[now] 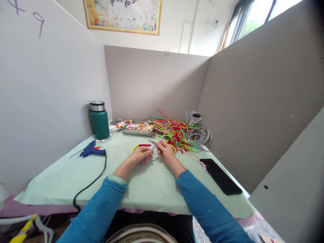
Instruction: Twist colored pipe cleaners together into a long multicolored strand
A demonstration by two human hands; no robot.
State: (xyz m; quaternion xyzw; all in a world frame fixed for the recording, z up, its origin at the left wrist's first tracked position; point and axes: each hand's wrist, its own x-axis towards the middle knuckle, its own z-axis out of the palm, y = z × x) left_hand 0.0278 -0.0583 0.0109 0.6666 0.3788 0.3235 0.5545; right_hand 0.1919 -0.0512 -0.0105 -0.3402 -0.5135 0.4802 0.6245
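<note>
Over the middle of the table, my left hand (pixel 141 155) is closed on a purple pipe cleaner (pixel 163 135), which slants up and right past my other hand. My right hand (pixel 165 152) is closed around a pair of scissors (pixel 152 142); the metal blades point left and a yellow handle shows behind the knuckles. The blades are close to the pipe cleaner; whether they touch it I cannot tell. Just behind my left hand lies a bent yellow and red pipe cleaner (pixel 144 145), partly hidden.
Loose coloured pipe cleaners (pixel 174 130) are heaped at the back right, beside a grey coil (pixel 199 136). A metal tray (pixel 139 133) of small pieces stands behind my hands. At left are a green bottle (pixel 99 123) and a corded blue glue gun (pixel 93 149); at right, a black phone (pixel 221 177).
</note>
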